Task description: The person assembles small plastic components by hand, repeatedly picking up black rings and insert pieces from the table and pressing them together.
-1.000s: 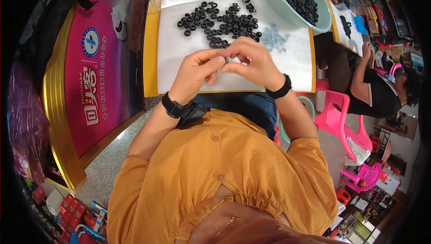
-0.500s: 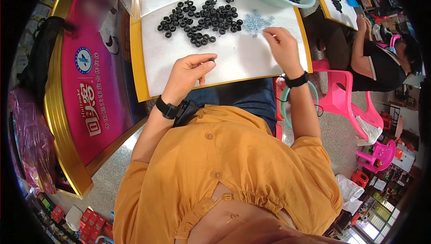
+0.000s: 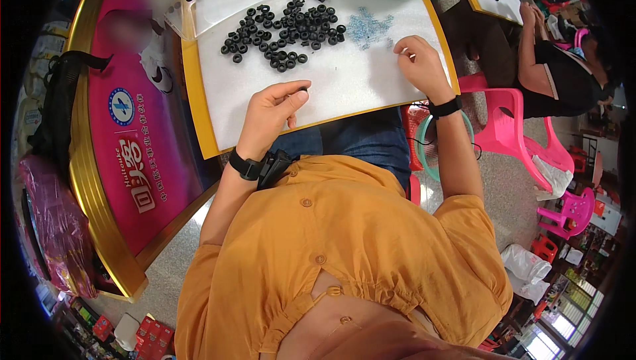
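Near the front edge of the mat (image 3: pixel 351 88), the left hand (image 3: pixel 265 115) pinches a black piece (image 3: pixel 303 89), probably light, slightly yielding and best held by its sides, while the right hand (image 3: pixel 423 67) (fingers curled, contents indeterminable) has room leftward, nearside of the rings (image 3: pixel 291 27) and bits (image 3: pixel 368 27).

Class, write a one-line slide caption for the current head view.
Left hand pinches a small black piece, with the right hand near pale blue pieces on a white work surface.
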Demonstrator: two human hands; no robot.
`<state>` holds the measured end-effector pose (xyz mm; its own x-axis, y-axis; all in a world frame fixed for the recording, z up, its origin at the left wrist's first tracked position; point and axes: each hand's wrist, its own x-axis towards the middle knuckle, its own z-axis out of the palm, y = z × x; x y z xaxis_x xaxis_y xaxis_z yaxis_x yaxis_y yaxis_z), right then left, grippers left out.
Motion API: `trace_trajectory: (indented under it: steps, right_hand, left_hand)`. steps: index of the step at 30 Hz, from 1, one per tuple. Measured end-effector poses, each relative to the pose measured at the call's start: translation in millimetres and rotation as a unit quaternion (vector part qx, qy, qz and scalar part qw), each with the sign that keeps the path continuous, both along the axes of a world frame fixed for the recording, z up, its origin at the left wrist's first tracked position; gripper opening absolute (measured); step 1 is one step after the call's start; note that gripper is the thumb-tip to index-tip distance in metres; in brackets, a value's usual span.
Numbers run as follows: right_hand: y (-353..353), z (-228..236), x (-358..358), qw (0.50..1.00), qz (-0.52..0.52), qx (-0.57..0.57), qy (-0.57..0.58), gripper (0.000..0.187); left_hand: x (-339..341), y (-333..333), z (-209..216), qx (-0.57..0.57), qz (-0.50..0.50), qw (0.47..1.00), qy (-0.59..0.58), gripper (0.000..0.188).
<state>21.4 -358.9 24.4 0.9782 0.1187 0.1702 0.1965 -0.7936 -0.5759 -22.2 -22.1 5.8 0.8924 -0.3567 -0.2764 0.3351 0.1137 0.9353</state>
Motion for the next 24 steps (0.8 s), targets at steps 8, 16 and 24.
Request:
trace_trajectory:
  steps: [8,16,24]
  right_hand:
    - [-2,-6,0,0.998,-0.020,-0.006,-0.062,0.018]
    - [1,-9,-4,0.995,0.012,-0.068,-0.079,0.019]
    - [-1,-5,-12,0.998,-0.026,-0.025,-0.059,0.018]
  left_hand:
    - [0,-1,-1,0.001,-0.004,1.000,-0.003,0.030]
    - [0,0,-1,0.003,-0.008,1.000,-0.004,0.031]
    - [1,0,-2,-0.003,-0.009,1.000,-0.003,0.030]
